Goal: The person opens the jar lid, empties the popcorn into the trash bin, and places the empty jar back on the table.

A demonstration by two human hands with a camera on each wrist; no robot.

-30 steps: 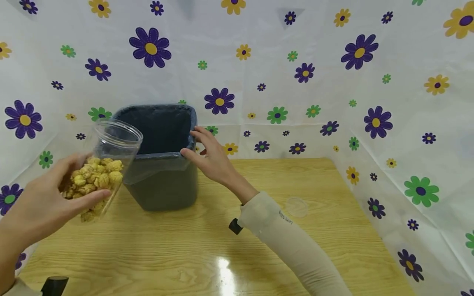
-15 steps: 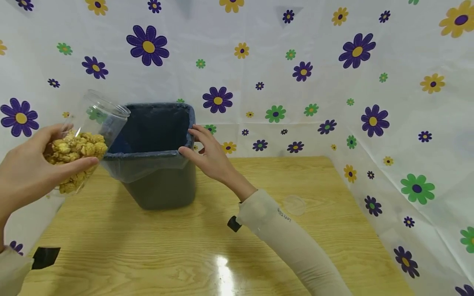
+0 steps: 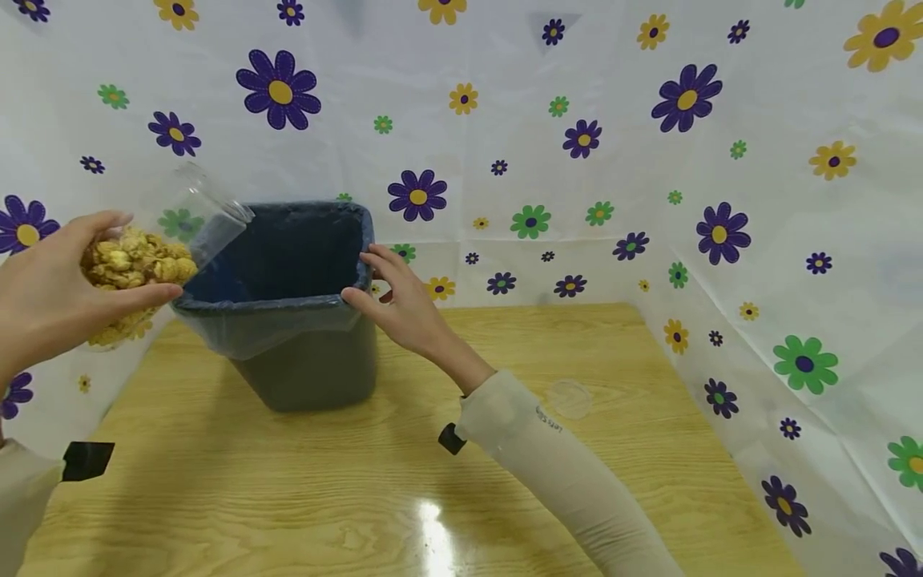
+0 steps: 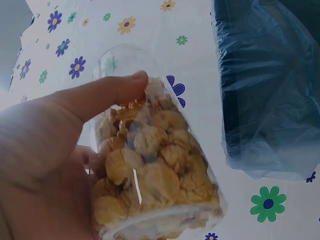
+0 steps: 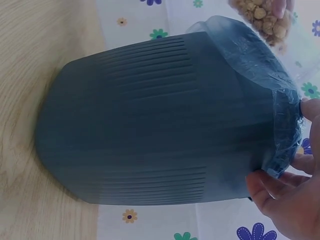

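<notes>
My left hand (image 3: 54,292) grips a clear plastic jar (image 3: 216,227), its thumb along the near side. Caramel popcorn (image 3: 140,260) fills the lower part of the jar. The jar leans with its open mouth toward the left part of the bin opening. A grey trash bin (image 3: 317,373) stands on the table, lined with a translucent bluish bag (image 3: 252,330) folded over its rim. At the bin's right rim, my right hand (image 3: 407,312) holds the edge with thumb and fingers. In the right wrist view those fingers curl over the bag-covered rim (image 5: 285,130).
A clear round lid (image 3: 570,398) lies on the wooden table (image 3: 288,497), right of the bin. Flower-printed sheeting (image 3: 461,160) encloses the table behind and at both sides. Black wrist mounts (image 3: 88,461) stick out from the cuffs.
My left hand has lifted the jar up and leftward and tipped it further toward the bin. The bin leans slightly more to the left, with my right hand still at its rim.
</notes>
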